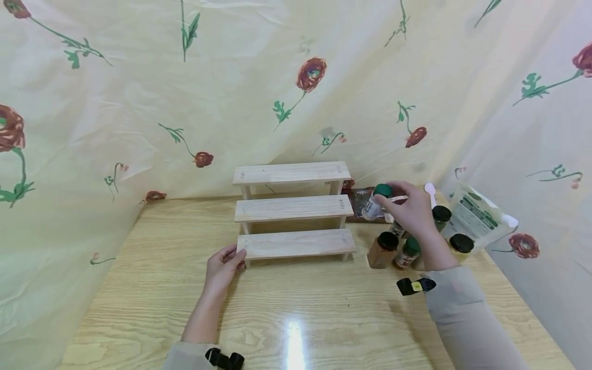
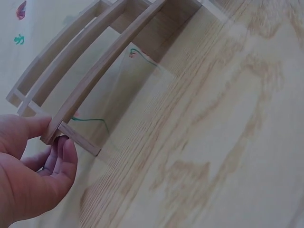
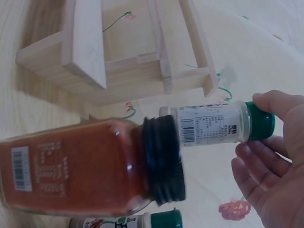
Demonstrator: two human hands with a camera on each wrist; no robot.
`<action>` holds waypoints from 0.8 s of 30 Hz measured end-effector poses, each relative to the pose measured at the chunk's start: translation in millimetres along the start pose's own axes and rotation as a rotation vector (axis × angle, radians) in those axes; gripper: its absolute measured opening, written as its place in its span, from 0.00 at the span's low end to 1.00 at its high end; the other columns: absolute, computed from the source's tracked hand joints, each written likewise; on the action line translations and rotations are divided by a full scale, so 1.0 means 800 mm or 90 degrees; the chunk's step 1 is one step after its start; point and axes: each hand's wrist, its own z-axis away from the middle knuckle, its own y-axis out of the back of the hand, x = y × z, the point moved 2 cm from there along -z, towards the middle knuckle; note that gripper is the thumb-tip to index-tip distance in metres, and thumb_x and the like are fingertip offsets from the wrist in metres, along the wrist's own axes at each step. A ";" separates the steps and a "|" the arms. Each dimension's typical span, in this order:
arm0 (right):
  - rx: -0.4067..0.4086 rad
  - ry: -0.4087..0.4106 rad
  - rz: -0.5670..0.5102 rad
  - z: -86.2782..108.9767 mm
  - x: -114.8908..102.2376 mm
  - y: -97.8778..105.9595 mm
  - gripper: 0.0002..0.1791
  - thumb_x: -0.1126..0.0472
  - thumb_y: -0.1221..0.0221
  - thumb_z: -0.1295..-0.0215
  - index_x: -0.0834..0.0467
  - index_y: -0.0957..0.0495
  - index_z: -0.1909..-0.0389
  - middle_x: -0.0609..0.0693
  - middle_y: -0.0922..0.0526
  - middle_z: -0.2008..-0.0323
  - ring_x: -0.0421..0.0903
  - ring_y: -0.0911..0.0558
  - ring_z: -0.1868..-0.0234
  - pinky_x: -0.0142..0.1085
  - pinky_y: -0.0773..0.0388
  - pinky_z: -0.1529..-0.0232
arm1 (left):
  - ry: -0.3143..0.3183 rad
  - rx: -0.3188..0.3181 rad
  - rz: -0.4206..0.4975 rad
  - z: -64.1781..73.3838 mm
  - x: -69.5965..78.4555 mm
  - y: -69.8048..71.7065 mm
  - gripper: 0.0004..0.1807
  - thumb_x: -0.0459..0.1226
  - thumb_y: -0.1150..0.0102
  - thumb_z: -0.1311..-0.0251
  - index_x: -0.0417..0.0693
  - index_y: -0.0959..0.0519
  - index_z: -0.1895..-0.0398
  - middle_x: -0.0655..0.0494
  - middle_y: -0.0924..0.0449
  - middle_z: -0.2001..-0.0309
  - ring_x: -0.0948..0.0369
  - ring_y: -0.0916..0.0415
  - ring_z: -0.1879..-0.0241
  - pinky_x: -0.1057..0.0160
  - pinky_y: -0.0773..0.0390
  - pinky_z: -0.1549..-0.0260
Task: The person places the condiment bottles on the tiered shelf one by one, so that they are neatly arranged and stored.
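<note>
A three-tier wooden rack (image 1: 296,243) stands on the table. At the left end of its lowest shelf, my left hand (image 1: 223,270) grips the board, thumb above and fingers underneath; the left wrist view shows that hand (image 2: 35,166) at the shelf's corner. My right hand (image 1: 410,208) pinches the green cap of a spice bottle (image 1: 371,208), just right of the rack. In the right wrist view, the bottle (image 3: 211,124) has a white barcode label. Closer to that camera, a black-capped jar (image 3: 76,166) of reddish-brown powder hides part of the scene.
Below my right hand are the powder jar (image 1: 380,253), a green-capped bottle (image 1: 407,253) and black-lidded jars (image 1: 461,244). A white-and-green bag (image 1: 478,216) leans by the right wall, near a white spoon (image 1: 430,191). Behind the bottle lies a dark red item (image 1: 358,203). Flower-patterned cloth (image 1: 231,92) covers the walls.
</note>
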 end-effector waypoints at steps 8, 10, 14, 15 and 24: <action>0.035 -0.012 -0.031 -0.008 -0.014 -0.001 0.25 0.51 0.32 0.33 0.64 0.20 0.44 0.57 0.16 0.56 0.36 0.23 0.58 0.16 0.24 0.62 | 0.005 -0.002 0.015 -0.004 -0.002 0.000 0.23 0.31 0.36 0.32 0.24 0.26 0.40 0.52 0.18 0.64 0.65 0.22 0.70 0.72 0.16 0.68; 0.046 -0.016 -0.038 -0.010 -0.017 -0.002 0.25 0.51 0.32 0.34 0.64 0.20 0.44 0.57 0.17 0.56 0.36 0.22 0.58 0.18 0.23 0.62 | 0.005 -0.002 0.014 -0.004 -0.002 0.000 0.22 0.31 0.36 0.33 0.24 0.26 0.41 0.52 0.18 0.66 0.65 0.22 0.70 0.71 0.16 0.68; 0.064 -0.001 -0.060 -0.017 -0.024 -0.005 0.23 0.54 0.32 0.34 0.64 0.20 0.46 0.56 0.17 0.57 0.36 0.22 0.59 0.20 0.23 0.63 | 0.006 -0.003 0.019 -0.005 -0.004 0.000 0.22 0.31 0.36 0.33 0.24 0.26 0.41 0.52 0.18 0.66 0.64 0.22 0.70 0.71 0.16 0.68; 0.068 0.006 -0.067 -0.019 -0.026 -0.006 0.22 0.55 0.32 0.34 0.64 0.20 0.46 0.56 0.17 0.57 0.35 0.23 0.60 0.20 0.23 0.63 | 0.007 -0.003 0.019 -0.005 -0.004 0.000 0.22 0.31 0.36 0.33 0.24 0.26 0.41 0.52 0.18 0.66 0.64 0.22 0.70 0.71 0.16 0.68; 0.084 0.054 -0.081 -0.037 -0.050 -0.013 0.20 0.59 0.31 0.35 0.65 0.20 0.47 0.55 0.17 0.57 0.35 0.23 0.59 0.21 0.22 0.63 | 0.001 -0.003 0.026 -0.006 -0.004 0.000 0.22 0.31 0.36 0.33 0.23 0.26 0.41 0.50 0.18 0.65 0.65 0.22 0.70 0.72 0.17 0.69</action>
